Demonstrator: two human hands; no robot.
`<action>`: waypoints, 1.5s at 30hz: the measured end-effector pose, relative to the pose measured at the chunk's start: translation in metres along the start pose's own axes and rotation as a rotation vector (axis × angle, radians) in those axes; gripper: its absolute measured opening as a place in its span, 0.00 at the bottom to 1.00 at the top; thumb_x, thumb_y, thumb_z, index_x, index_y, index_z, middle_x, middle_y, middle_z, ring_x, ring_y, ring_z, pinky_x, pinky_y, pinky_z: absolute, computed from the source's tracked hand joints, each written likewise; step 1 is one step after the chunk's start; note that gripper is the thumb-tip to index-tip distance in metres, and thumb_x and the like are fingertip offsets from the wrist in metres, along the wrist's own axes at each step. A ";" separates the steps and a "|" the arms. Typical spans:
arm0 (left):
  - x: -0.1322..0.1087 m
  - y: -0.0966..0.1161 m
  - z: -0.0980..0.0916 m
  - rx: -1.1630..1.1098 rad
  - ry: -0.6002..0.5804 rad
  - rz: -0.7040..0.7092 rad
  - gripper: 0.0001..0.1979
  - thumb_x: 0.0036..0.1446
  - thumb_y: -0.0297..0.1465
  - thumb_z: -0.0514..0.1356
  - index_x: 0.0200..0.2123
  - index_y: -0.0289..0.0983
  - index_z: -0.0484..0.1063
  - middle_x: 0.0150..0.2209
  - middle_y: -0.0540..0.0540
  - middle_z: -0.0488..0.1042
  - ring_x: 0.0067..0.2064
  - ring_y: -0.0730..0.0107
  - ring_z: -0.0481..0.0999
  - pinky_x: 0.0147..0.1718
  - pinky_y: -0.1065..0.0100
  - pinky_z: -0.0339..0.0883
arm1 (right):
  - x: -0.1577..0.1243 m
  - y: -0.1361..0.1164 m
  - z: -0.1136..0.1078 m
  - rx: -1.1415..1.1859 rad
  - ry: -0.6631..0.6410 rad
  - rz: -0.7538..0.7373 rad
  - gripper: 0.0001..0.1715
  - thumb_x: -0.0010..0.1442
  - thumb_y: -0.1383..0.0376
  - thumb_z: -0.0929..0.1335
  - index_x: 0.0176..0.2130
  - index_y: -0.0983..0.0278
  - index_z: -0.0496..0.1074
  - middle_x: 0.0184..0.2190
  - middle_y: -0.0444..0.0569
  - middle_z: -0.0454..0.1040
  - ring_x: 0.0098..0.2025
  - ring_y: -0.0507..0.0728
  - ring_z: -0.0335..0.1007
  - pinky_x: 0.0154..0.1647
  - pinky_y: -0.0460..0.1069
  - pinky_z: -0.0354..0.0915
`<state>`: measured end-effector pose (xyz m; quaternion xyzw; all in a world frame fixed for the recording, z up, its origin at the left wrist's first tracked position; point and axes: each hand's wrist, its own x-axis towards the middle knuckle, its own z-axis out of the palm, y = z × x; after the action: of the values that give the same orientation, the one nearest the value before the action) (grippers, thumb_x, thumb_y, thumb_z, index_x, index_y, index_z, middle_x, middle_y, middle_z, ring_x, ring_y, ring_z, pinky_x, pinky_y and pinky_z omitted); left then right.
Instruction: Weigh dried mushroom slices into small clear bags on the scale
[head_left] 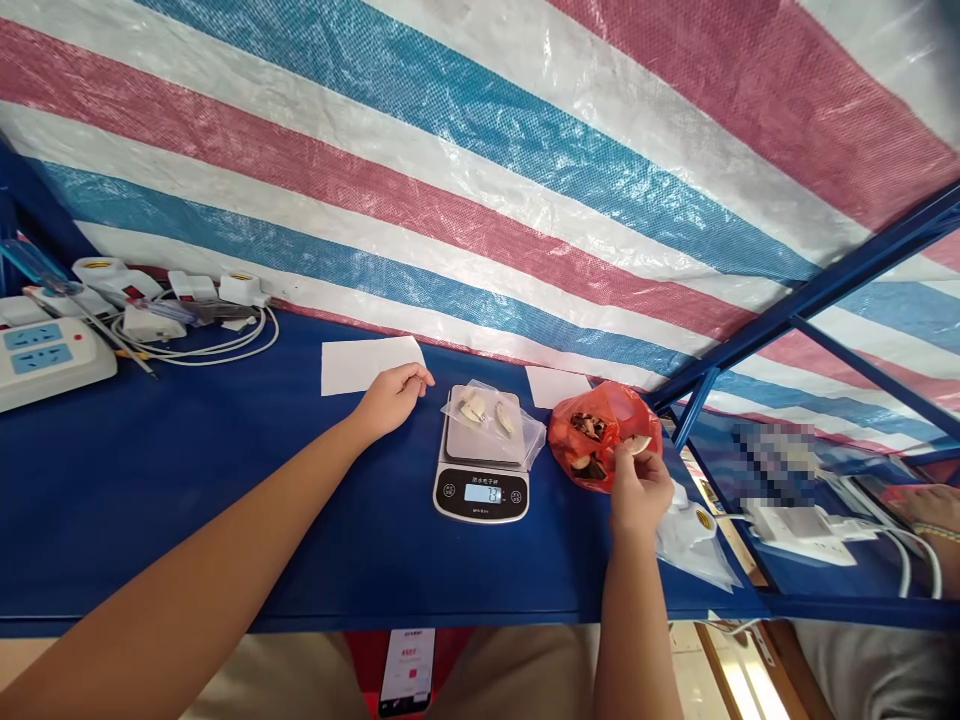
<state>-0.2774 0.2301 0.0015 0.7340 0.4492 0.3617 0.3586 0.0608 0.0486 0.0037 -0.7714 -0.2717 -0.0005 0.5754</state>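
My left hand (391, 398) rests on the blue table (187, 480) just left of a small digital scale (482, 470), fingers curled with nothing in them. A clear plastic bag (493, 416) with a few pale slices lies on the scale's platform. My right hand (639, 487) is pinched on a pale slice (641, 444) at the mouth of a red plastic bag (600, 430) filled with brown and pale dried slices, right of the scale.
White paper slips (367, 362) (556, 385) lie behind the scale. Power strips (45, 358), chargers and cables (210, 340) crowd the far left. Clear bags (694, 545) lie by my right wrist. A phone (407, 670) rests on my lap. Another person's hand (934, 510) shows at the right.
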 end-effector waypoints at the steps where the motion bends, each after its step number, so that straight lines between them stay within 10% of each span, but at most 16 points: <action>1: 0.000 0.000 0.000 0.001 0.001 0.003 0.14 0.59 0.34 0.50 0.36 0.39 0.75 0.32 0.48 0.75 0.29 0.68 0.70 0.32 0.66 0.64 | 0.002 0.001 0.000 -0.046 -0.006 0.013 0.23 0.56 0.44 0.70 0.30 0.61 0.71 0.27 0.50 0.78 0.32 0.60 0.75 0.35 0.52 0.69; 8: 0.000 -0.002 0.000 0.018 0.002 0.005 0.15 0.60 0.36 0.50 0.37 0.39 0.76 0.32 0.48 0.76 0.30 0.68 0.71 0.33 0.66 0.65 | 0.002 -0.002 0.000 -0.239 -0.216 -0.023 0.25 0.49 0.47 0.74 0.40 0.62 0.77 0.35 0.53 0.82 0.37 0.64 0.78 0.42 0.55 0.70; 14: 0.000 -0.001 0.001 0.013 0.003 -0.016 0.15 0.60 0.36 0.50 0.37 0.40 0.76 0.32 0.48 0.75 0.31 0.68 0.71 0.33 0.66 0.65 | -0.012 -0.003 0.003 -0.359 -0.365 -0.453 0.11 0.55 0.54 0.68 0.30 0.59 0.70 0.32 0.53 0.76 0.39 0.64 0.73 0.46 0.58 0.69; 27: 0.000 -0.003 0.001 0.029 -0.013 -0.013 0.15 0.60 0.35 0.50 0.38 0.40 0.75 0.33 0.48 0.75 0.31 0.68 0.71 0.32 0.66 0.63 | -0.010 0.001 0.002 -0.405 -0.394 -0.467 0.26 0.60 0.54 0.66 0.50 0.66 0.79 0.45 0.61 0.81 0.48 0.68 0.76 0.52 0.60 0.69; 36: 0.000 -0.003 0.001 0.033 -0.007 0.002 0.15 0.59 0.36 0.50 0.37 0.40 0.75 0.33 0.48 0.76 0.33 0.66 0.72 0.33 0.66 0.64 | -0.008 -0.004 -0.005 -0.272 0.070 -0.018 0.18 0.55 0.53 0.69 0.37 0.62 0.81 0.28 0.53 0.80 0.36 0.66 0.75 0.42 0.57 0.68; 45: 0.001 -0.002 0.001 0.040 0.001 -0.004 0.15 0.59 0.36 0.50 0.37 0.39 0.76 0.33 0.48 0.75 0.33 0.66 0.72 0.34 0.66 0.64 | 0.003 0.002 -0.012 0.103 0.346 0.072 0.15 0.58 0.50 0.68 0.32 0.56 0.62 0.27 0.46 0.75 0.26 0.58 0.71 0.29 0.52 0.69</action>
<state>-0.2773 0.2310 -0.0003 0.7399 0.4583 0.3523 0.3443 0.0677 0.0384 0.0066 -0.7385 -0.1405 -0.0988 0.6520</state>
